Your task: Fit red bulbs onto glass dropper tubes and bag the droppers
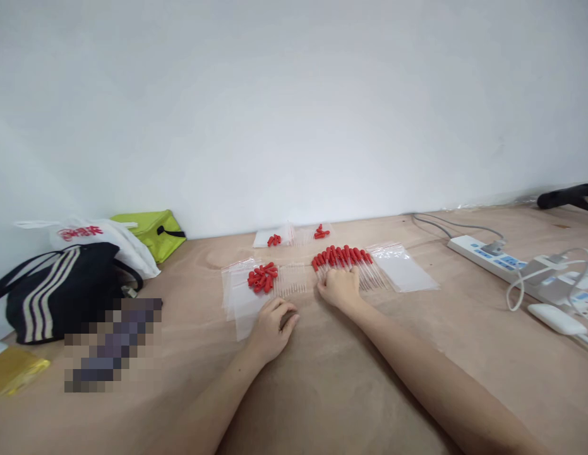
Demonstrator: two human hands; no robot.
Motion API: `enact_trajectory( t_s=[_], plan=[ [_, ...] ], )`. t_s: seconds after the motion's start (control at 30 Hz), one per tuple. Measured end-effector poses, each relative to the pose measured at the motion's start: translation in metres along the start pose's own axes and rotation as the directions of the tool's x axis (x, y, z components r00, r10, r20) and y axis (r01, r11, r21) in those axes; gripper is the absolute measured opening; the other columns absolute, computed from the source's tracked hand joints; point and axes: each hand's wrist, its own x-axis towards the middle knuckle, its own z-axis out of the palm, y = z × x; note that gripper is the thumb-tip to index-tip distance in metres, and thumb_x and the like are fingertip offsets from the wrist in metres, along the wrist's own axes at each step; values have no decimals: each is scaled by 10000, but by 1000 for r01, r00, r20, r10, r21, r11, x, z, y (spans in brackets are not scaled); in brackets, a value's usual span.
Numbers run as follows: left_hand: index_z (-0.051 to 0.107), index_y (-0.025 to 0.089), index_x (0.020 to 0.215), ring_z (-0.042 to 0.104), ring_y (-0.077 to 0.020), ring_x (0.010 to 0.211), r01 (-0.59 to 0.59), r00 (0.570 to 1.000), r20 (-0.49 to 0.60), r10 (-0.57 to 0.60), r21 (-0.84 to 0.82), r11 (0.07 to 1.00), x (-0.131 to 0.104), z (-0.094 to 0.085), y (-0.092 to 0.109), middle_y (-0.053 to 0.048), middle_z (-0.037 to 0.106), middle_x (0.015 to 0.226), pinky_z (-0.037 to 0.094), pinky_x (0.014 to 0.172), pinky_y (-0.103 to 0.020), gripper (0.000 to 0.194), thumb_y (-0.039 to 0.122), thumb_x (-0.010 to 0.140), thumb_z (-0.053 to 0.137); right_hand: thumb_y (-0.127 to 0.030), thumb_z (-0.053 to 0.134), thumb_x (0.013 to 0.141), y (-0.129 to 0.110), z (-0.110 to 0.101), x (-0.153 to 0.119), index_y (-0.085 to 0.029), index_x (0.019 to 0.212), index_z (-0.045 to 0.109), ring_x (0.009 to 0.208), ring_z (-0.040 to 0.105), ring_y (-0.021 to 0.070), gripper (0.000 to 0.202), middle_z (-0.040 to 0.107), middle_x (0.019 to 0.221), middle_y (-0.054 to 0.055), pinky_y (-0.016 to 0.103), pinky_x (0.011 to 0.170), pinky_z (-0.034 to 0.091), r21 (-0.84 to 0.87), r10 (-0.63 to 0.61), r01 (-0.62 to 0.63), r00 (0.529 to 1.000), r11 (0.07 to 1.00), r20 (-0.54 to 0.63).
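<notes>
My left hand rests on the table, its fingers loosely curved and the thumb apart, with nothing visible between them. Just beyond it, a pile of red rubber bulbs lies on clear zip bags. Thin glass tubes lie side by side to the right of that pile. My right hand is closed at the near-left side of a row of red-topped glass droppers, covering some of their tubes. Whatever its fingers grip is hidden. Another stack of zip bags lies right of the droppers.
Further back are more red bulbs and tubes near the wall. On the left stand a black striped bag, a white plastic bag and a lime-green bag. A power strip with cables lies right.
</notes>
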Motion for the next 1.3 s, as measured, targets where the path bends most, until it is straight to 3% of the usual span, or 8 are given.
enact_trajectory(
  t_s=[0.33,0.5,0.57,0.73,0.93,1.03,1.17,1.3],
  plan=[
    [571,175,797,554,-155,668,51,998,-44,-50,6,999,2,0,-4,-26,569,749,463,631,-278,87,218,785,497,-337,411,780,-24,1,7,-140,759,654,780,582,225,313,663,803,133,376,778,230,98,-40,49,995,994,-96],
    [567,167,745,542,-161,636,249,918,-350,-187,141,958,13,-21,-34,-29,532,734,462,625,-279,94,216,765,490,-299,421,767,-40,5,19,-137,759,661,724,593,214,290,663,785,134,388,795,226,93,58,-60,998,994,28],
    [591,162,830,547,-178,671,299,895,-399,-199,205,932,15,-28,-49,-45,524,779,464,648,-299,133,218,754,497,-277,422,765,-42,7,23,-134,764,662,718,594,211,280,662,784,139,392,804,220,96,67,-72,997,993,47],
    [599,184,828,562,-175,701,264,918,-358,-173,225,938,16,-32,-69,-35,530,780,468,668,-285,144,213,772,470,-259,437,762,-45,8,24,-125,757,663,722,593,217,263,660,766,149,400,816,209,97,52,-57,997,994,57],
    [513,168,835,539,-215,839,110,871,-489,39,272,956,16,-34,-46,-74,547,832,439,764,-330,124,245,825,416,-190,410,778,-42,0,11,-96,814,638,768,576,228,249,648,819,159,382,788,227,79,-11,7,999,997,48],
    [471,179,825,560,-173,749,-44,904,-402,144,249,967,13,-25,-26,-43,554,782,448,699,-283,80,211,836,398,-200,394,798,-22,0,-4,-71,892,587,853,536,250,251,617,895,180,361,760,245,58,-93,98,993,994,-73],
    [464,187,734,539,-147,613,-138,984,-96,150,126,982,5,-3,0,-3,529,660,438,580,-247,118,215,834,409,-175,283,864,26,10,-34,-125,804,521,758,517,192,251,597,804,102,334,749,262,117,-280,326,912,938,-300],
    [515,172,833,554,-164,732,-39,999,22,39,-34,999,1,10,12,-33,578,792,453,646,-273,54,182,805,469,-175,297,879,69,19,-60,-151,823,488,684,516,147,200,587,757,48,311,765,294,246,-405,520,824,818,-396]
  ],
)
